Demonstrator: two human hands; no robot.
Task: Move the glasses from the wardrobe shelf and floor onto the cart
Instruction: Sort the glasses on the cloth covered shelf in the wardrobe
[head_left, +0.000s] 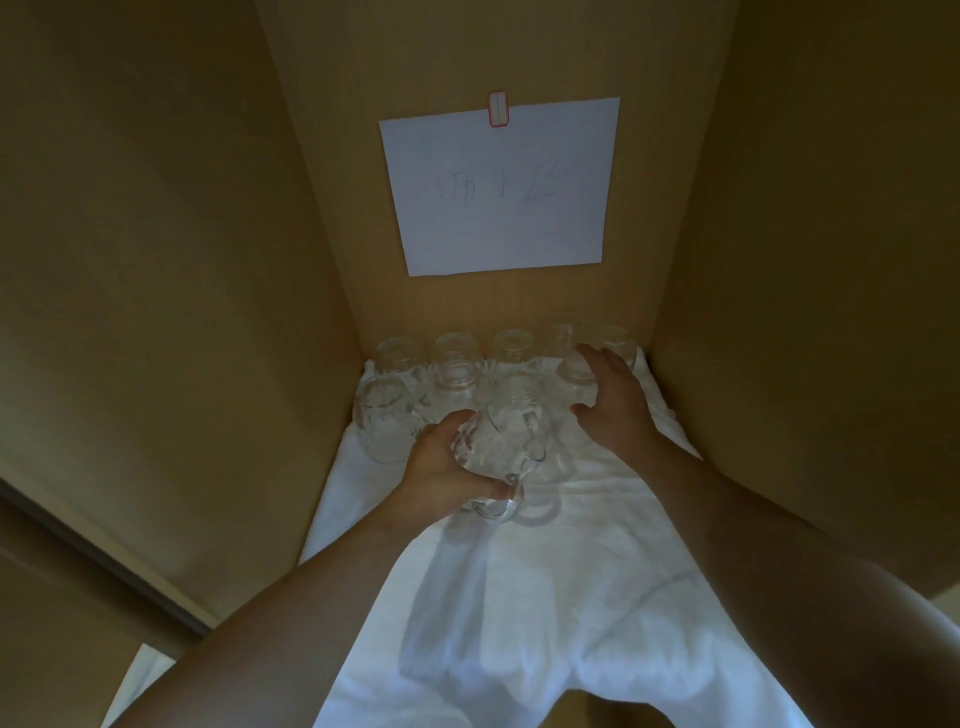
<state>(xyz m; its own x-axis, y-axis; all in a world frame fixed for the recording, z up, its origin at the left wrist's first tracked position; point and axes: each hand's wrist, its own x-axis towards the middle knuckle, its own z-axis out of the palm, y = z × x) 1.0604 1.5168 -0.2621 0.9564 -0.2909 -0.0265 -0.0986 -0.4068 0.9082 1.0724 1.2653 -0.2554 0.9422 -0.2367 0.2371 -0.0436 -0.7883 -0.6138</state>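
Here, left hand (441, 467) grips glass mug (493, 452) above towel (545, 597) | right hand (613, 400) spread on blurry glass (574, 374) | paper (501, 187) writing illegible

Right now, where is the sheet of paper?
In the head view, the sheet of paper hangs on the wardrobe's back wall, centred above the glasses.
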